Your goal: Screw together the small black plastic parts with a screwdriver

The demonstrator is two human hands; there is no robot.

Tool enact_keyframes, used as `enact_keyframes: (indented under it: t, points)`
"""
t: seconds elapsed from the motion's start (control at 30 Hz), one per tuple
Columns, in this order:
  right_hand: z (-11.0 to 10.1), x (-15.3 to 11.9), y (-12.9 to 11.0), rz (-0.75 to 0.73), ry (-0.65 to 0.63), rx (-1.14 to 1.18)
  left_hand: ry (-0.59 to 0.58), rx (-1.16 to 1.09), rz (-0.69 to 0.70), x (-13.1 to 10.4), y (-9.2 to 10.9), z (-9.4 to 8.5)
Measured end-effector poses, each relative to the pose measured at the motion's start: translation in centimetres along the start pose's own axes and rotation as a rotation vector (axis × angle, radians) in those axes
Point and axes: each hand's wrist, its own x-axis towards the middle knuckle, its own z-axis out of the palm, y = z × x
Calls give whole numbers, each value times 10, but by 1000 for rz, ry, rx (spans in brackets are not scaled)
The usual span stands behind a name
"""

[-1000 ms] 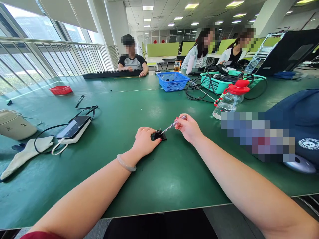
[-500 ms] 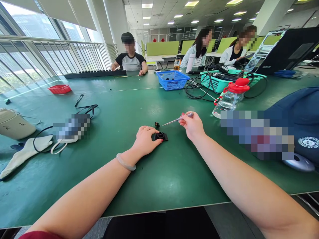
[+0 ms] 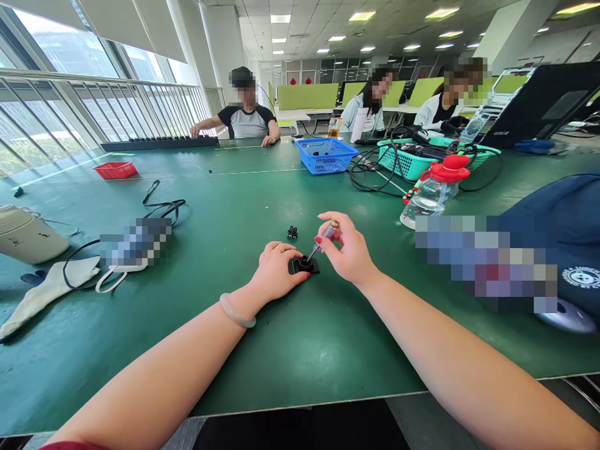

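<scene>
A small black part with a round opening (image 3: 311, 265) lies on the green table (image 3: 262, 356). My left hand (image 3: 277, 272) holds its left side between thumb and fingers. In my right hand (image 3: 345, 247) is a slim screwdriver (image 3: 327, 234), slanted down to the left, its tip at the round opening. Whether the tip touches the part is too small to tell. Just beyond them a small black piece with prongs (image 3: 292, 232) stands on the table, apart from both hands.
Ahead are a blue basket (image 3: 326, 156) and a teal basket (image 3: 403, 164) with cables. A red-lidded bottle (image 3: 429, 197) and a dark blue bag (image 3: 557, 212) are at right. A red tray (image 3: 115, 170) sits far left. A person (image 3: 247, 119) sits opposite.
My right hand has tilted the screwdriver more upright and brought its tip left and down to the black part. The person opposite has moved an arm and the long black strip leftward.
</scene>
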Motion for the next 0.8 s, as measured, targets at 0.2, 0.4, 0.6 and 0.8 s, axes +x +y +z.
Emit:
enact_keyframes:
  t: [0.2,0.4,0.6,0.8]
  points:
    - [7,-4,2,-5,-127,-123,7,-13,31,2,-2,1]
    - [8,-7,-5,-75,-97,-99,10,-1,44,2,-2,1]
    - [0,-3,-8,-5,214,-123,17,-8,56,2,-3,2]
    - [4,-1,4,157,153,-72,-8,-14,51,2,-1,0]
